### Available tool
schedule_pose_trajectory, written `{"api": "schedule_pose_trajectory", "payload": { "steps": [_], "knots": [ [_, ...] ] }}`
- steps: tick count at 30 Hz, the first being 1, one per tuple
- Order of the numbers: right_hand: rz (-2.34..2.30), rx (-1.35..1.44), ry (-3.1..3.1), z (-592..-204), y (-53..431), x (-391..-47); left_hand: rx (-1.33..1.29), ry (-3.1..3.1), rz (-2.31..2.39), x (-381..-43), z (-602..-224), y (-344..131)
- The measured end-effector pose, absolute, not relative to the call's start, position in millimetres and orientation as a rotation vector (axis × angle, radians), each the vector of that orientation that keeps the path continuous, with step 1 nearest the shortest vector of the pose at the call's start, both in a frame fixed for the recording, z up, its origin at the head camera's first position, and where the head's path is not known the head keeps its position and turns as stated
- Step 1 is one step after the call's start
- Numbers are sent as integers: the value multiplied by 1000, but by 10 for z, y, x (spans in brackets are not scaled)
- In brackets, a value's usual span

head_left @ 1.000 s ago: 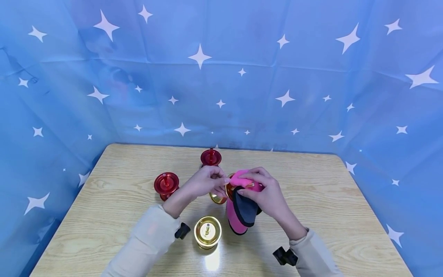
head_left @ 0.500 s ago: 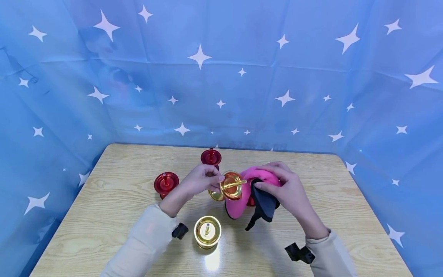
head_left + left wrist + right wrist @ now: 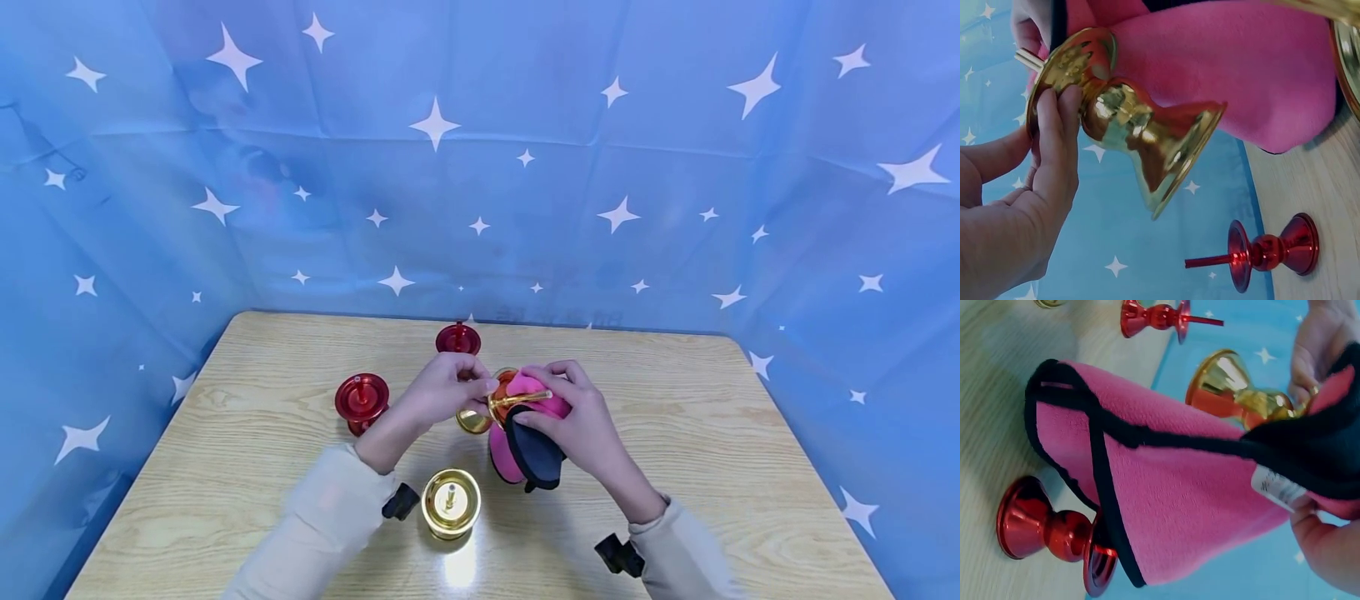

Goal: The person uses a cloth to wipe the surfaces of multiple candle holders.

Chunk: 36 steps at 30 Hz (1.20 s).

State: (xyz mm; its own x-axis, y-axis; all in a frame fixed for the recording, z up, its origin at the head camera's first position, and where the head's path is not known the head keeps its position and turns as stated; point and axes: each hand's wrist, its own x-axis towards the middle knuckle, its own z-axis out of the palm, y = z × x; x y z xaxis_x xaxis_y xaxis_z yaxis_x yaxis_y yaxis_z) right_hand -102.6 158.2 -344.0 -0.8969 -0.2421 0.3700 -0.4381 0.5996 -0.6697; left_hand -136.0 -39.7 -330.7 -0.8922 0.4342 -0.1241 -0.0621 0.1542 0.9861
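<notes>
My left hand [image 3: 446,392] pinches the rim of a shiny gold candle holder [image 3: 1125,115] between thumb and fingers. The holder is raised off the table and tilted, its thin spike pointing right in the head view and its flared base toward the left hand's underside. My right hand [image 3: 581,421] grips a pink cleaning cloth [image 3: 1172,494] with dark grey backing and black edging. A bunched part of the cloth lies against the holder's dish, and the rest hangs down below. A white label [image 3: 1275,487] shows on it near the right thumb.
Another gold candle holder [image 3: 451,505] stands upright near the front. One red candle holder [image 3: 362,402] stands at left, another red holder [image 3: 458,340] at the back. A further red holder [image 3: 1063,534] stands close behind the hanging cloth. The wooden table [image 3: 712,433] meets a starry blue curtain.
My right hand drew the cloth rightward off the dish, baring it, then brought the cloth back against it. The left hand kept its pinch on the gold candle holder, nearly in place.
</notes>
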Motion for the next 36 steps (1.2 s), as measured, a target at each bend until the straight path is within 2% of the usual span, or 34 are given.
{"api": "schedule_pose_trajectory", "payload": {
  "steps": [13,20,30,36],
  "knots": [
    [1315,527,-2550,-3501,1513,-1036,356,2078,1780,-1346,-3342,-332],
    [1379,504,-2559,-3474,1541,-1038,273,2098,1718,-1375,-3366,-327],
    [1402,477,-2594,-3280,1720,-1031,250,2078,1730,-1418,-3408,-358],
    [1391,336,-2576,-3152,1885,-1032,250,2016,1848,-1457,-3470,-458]
  ]
}}
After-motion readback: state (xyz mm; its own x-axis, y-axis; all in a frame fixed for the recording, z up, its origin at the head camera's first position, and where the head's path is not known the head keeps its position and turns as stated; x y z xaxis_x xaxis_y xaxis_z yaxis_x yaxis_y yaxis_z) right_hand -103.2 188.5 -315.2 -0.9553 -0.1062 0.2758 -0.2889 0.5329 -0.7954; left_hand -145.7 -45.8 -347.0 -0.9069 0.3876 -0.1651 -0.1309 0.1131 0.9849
